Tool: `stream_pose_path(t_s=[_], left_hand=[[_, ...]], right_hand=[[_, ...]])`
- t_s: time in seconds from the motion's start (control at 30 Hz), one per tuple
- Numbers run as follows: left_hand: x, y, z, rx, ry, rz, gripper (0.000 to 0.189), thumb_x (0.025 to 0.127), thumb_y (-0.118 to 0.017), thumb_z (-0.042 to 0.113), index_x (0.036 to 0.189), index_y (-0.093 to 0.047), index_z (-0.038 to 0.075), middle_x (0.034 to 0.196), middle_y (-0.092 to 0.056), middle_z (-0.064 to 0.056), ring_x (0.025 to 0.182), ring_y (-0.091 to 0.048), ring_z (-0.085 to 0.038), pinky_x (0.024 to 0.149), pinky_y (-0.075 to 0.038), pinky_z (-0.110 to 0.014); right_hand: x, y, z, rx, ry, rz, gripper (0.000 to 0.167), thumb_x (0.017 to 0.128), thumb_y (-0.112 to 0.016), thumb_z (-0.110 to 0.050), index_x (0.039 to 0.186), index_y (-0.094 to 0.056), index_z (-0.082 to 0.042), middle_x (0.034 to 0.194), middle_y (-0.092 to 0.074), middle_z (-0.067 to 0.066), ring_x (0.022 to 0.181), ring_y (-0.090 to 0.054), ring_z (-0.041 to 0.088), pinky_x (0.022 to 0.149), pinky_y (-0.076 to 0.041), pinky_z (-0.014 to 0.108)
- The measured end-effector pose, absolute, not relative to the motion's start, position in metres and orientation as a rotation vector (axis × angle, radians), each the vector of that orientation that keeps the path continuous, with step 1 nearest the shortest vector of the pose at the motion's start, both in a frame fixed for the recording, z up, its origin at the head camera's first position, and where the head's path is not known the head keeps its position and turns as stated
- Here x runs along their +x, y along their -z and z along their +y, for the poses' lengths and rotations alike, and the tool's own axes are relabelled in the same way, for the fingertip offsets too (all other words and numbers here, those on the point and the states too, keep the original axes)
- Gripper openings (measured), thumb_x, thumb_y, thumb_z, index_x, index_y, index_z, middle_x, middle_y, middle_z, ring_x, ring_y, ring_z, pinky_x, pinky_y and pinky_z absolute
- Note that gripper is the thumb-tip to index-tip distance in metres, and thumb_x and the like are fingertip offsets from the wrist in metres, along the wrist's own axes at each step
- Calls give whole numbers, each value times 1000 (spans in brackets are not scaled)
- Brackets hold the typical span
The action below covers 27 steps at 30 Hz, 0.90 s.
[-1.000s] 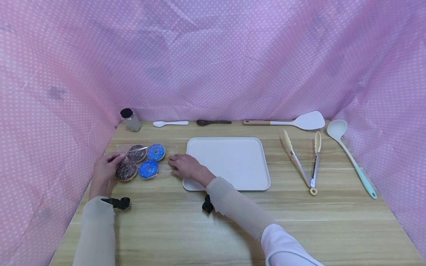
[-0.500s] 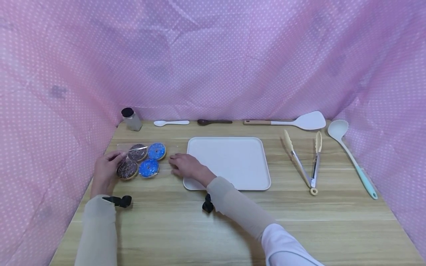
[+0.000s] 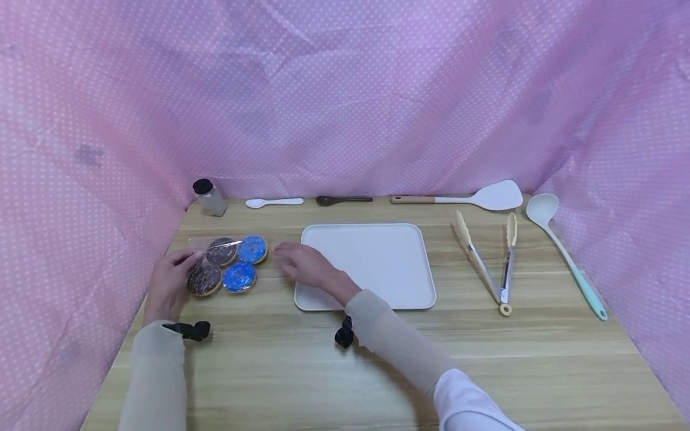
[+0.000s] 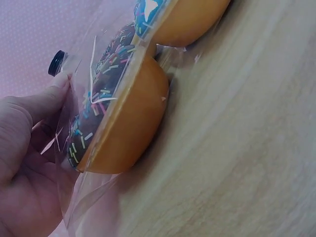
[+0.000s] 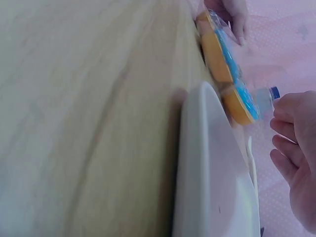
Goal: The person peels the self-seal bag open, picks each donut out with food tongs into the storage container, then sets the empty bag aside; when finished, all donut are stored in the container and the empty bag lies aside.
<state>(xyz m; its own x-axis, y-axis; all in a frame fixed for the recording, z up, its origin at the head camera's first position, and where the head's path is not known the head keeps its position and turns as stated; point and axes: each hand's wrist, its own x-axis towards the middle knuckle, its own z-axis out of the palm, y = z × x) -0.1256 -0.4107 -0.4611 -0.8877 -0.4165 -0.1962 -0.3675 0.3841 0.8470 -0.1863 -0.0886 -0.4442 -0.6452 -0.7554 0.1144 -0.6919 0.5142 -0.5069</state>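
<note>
Clear plastic bag film (image 3: 196,241) wraps four round doughnuts, two with dark chocolate icing and coloured sprinkles (image 3: 205,279) and two with bright blue icing (image 3: 239,277), and the pack lies on the wood-grained tabletop (image 3: 259,371), to the left of the shallow white rectangular tray (image 3: 366,263) and apart from it. What has just changed is on the right: the right hand (image 3: 307,266) has drawn back a little from the pack toward the tray, and its blurred fingers, which lay low by the bag's far edge a moment ago, now look slightly raised in the gap between the blue doughnuts and the tray. In the right wrist view those fingers are loosely bent and grasp nothing that shows; whether a fingertip brushes the transparent film cannot be told. The left hand (image 3: 167,284) has kept its place, its thumb and fingers pinching the bag's left edge, as the left wrist view shows close up. The doughnuts have kept their two-by-two grouping. For the work in hand this seems to mean that the left pinch alone now steadies the pack, while the right hand appears to be unburdened, with its wrist over the tray's near left corner.
</note>
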Motion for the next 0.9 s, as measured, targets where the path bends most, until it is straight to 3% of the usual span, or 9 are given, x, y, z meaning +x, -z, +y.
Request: stream_pose_path(t_s=[0.47, 0.6, 0.8, 0.9], left_hand=[[-124, 459, -410, 663, 1451, -2617, 55, 89, -60, 51, 121, -63, 7, 102, -57, 25, 100, -45, 5, 81, -35, -10], [-125, 459, -411, 690, 1468, -2623, 59, 88, -59, 54, 124, -61, 7, 107, -58, 19, 106, -46, -1, 84, -36, -12], [-126, 458, -409, 728, 1406, -2698, 65, 89, -54, 59, 129, -58, 7, 129, -55, -1, 122, -43, -19, 101, -36, -35], [-125, 458, -408, 725, 1401, -2703, 65, 89, -54, 58, 129, -58, 6, 132, -53, -6, 122, -43, -21, 103, -36, -39]], right_hand=[[-217, 440, -18, -961, 1057, 2770, 33, 98, -55, -25, 128, -58, -13, 133, -57, 4, 129, -48, 20, 111, -35, 36], [-225, 439, 8, -867, 1135, 2786, 34, 98, -55, -24, 129, -57, -10, 134, -56, 6, 128, -48, 22, 110, -37, 38], [-233, 437, 45, -764, 1187, 2839, 38, 96, -58, -20, 132, -55, -7, 135, -55, 10, 127, -49, 26, 109, -38, 39], [-235, 437, 65, -720, 1210, 2888, 39, 95, -59, -19, 132, -54, -6, 133, -56, 13, 124, -51, 28, 107, -40, 40]])
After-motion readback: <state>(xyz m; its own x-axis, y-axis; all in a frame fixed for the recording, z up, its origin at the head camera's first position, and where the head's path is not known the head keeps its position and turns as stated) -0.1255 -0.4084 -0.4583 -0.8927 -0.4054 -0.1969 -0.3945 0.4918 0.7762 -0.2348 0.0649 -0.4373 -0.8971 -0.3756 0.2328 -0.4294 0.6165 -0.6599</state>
